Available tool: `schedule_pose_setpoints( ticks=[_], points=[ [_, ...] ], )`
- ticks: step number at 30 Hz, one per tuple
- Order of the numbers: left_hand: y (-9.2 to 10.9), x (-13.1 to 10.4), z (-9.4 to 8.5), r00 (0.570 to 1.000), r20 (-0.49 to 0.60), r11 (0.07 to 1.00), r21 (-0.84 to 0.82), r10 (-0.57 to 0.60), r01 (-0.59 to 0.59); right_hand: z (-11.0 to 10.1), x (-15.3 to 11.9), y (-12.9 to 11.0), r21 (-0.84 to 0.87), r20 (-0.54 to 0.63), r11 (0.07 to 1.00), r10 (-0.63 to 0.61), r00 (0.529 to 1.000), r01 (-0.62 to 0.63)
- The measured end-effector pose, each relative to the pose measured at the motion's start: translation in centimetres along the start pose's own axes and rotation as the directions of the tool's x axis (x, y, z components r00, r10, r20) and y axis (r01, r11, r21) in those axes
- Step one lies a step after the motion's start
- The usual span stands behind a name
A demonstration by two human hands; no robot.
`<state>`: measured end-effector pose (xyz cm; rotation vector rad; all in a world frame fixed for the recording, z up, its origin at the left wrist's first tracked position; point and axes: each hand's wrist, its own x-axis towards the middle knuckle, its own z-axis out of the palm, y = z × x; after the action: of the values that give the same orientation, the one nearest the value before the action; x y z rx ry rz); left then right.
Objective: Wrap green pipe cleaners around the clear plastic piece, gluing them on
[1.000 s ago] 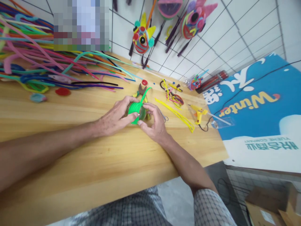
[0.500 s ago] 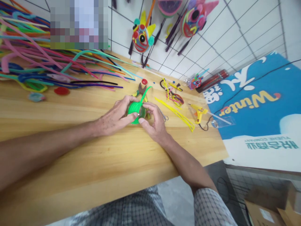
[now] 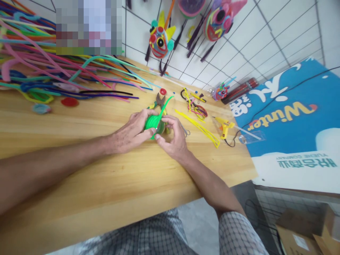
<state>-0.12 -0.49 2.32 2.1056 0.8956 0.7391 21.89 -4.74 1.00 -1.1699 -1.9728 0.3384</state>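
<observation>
Between my two hands is a clear round ball (image 3: 160,127), its left side covered in rows of bright green pipe cleaner (image 3: 152,122). The pipe cleaner's loose end rises up and to the right, past the ball. My left hand (image 3: 136,129) grips the ball from the left, thumb in front and fingers behind. From the right, my right hand (image 3: 174,136) holds the clear side with thumb and fingers curled round it. Just behind the ball lie pliers (image 3: 160,100) with dark jaws and green-yellow handles, partly hidden. Scissors (image 3: 186,131) show only their handle loops beside my right hand.
Many coloured pipe cleaners (image 3: 87,76) heap at the back left. Folded yellow pipe cleaners (image 3: 199,128) and a yellow glue gun (image 3: 224,128) with its cord lie to the right. Decorated balls (image 3: 160,42) hang against the tiled wall. The table's front edge runs near my body.
The green pipe cleaner's loose end has shifted slightly up and to the right. The ball has turned a little, and both hands stay around it.
</observation>
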Motion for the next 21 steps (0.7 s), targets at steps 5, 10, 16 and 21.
schedule_pose_setpoints(
  ticks=[5, 10, 16, 21],
  points=[
    [0.09, 0.04, -0.03, 1.0, 0.005, 1.0, 0.009, 0.014, -0.014, 0.07, -0.05, -0.01, 0.018, -0.02, 1.0, -0.016, 1.0, 0.016],
    [-0.01, 0.05, -0.09, 1.0, 0.001, 0.999, 0.015, 0.03, -0.03, 0.05, -0.02, -0.06, 0.046, -0.003, 0.998, 0.047, 0.999, -0.047],
    [-0.77, -0.03, 0.21, 0.998, -0.018, 0.998, 0.023, 0.059, -0.059, 0.21, 0.06, -0.17, 0.045, -0.016, 0.997, 0.059, 0.998, -0.059],
    [-0.13, 0.01, -0.02, 0.999, 0.012, 0.998, 0.038, 0.04, -0.04, 0.23, -0.01, -0.27, 0.025, -0.035, 1.0, 0.014, 0.999, -0.013]
  ],
)
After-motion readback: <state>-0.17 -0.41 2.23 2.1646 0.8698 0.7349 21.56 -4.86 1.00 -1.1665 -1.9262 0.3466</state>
